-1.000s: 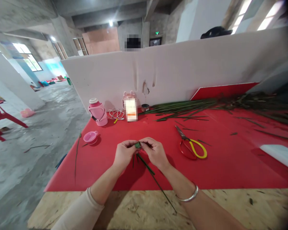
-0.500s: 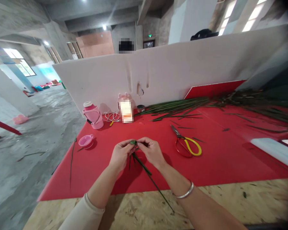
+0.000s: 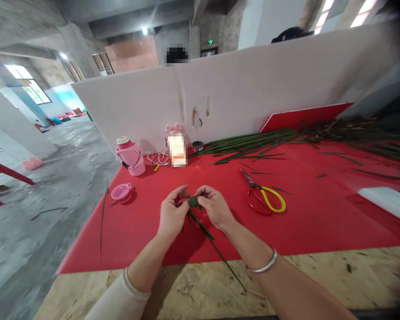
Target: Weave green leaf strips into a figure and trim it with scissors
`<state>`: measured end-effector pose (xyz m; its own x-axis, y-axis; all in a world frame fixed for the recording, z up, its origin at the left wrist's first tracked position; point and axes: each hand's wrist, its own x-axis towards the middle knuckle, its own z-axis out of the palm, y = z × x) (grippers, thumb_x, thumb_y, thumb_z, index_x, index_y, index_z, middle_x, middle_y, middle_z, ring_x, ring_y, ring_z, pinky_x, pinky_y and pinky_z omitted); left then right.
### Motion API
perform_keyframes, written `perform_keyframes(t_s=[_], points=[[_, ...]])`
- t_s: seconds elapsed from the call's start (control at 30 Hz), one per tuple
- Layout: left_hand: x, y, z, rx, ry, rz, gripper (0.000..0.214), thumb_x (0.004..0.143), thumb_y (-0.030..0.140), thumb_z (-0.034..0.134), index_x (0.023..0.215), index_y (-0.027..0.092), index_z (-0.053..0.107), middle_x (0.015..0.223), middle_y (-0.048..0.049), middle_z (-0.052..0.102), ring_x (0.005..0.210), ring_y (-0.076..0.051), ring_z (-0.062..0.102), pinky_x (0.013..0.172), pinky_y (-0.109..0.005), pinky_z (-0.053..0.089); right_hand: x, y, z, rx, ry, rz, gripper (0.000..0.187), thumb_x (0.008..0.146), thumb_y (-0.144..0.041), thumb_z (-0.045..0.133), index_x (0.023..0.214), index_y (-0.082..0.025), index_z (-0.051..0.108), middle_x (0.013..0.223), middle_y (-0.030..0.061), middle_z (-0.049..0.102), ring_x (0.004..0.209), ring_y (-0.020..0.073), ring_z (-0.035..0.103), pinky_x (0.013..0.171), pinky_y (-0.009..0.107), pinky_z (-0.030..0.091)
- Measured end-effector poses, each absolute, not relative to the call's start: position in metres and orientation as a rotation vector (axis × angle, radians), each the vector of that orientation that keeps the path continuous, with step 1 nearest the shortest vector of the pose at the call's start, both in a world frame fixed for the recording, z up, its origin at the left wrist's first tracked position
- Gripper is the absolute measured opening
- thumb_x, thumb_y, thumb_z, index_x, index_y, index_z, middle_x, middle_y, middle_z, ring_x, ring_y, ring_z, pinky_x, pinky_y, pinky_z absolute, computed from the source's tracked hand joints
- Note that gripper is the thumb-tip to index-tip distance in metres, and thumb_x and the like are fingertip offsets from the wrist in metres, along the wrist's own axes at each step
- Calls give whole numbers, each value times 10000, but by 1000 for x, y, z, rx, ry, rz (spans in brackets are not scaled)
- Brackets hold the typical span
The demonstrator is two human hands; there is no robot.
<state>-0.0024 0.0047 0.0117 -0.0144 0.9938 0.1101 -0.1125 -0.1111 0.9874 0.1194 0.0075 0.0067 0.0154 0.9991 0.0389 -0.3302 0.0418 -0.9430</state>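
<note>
My left hand (image 3: pixel 172 213) and my right hand (image 3: pixel 214 206) meet over the red table cover (image 3: pixel 303 222). Both pinch a small folded knot of green leaf (image 3: pixel 193 202) between fingertips. Long thin leaf strips (image 3: pixel 216 251) trail from the knot toward me, across the red cover's edge onto the chipboard table (image 3: pixel 320 280). A silver bangle (image 3: pixel 263 266) circles my right wrist.
Scissors with red and yellow handles (image 3: pixel 265 198) lie right of my hands. A pile of long green leaves (image 3: pixel 286 142) runs along the white partition (image 3: pixel 253 93). A pink bottle (image 3: pixel 130 155), a pink lid (image 3: pixel 121 193), a white cable (image 3: pixel 155 157) and a labelled jar (image 3: pixel 176 149) stand at back left.
The green knot has been turned between my fingers and sits rounder and lower between the fingertips. Both hands stay together in the same spot.
</note>
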Motion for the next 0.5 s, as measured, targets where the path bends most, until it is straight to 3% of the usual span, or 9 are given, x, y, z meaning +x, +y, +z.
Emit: perform_keyframes(t_s=[0.1, 0.33, 0.5], points=[[-3, 4, 13, 1223, 1086, 1237, 166, 686, 184, 622, 834, 127, 671, 745, -35, 671, 695, -122, 608, 691, -231, 470, 121, 7, 9, -897, -970, 1301, 96, 554, -126, 510, 620, -187, 545, 455, -77, 510, 428, 72, 446, 453, 199, 350], [-3, 2, 18, 1151, 1074, 1262, 101, 650, 169, 653, 738, 132, 686, 616, 10, 633, 542, -65, 532, 564, -174, 422, 122, 7, 8, -863, -1158, 1231, 72, 644, -195, 612, 687, -191, 555, 526, -56, 530, 481, 85, 472, 484, 212, 383], [-7, 6, 21, 651, 879, 1120, 152, 569, 185, 737, 659, 109, 640, 553, 24, 571, 442, -19, 441, 450, -133, 376, 130, 3, 12, -868, -1517, 727, 22, 758, -184, 598, 742, -198, 601, 688, 4, 611, 637, 123, 563, 615, 245, 455]])
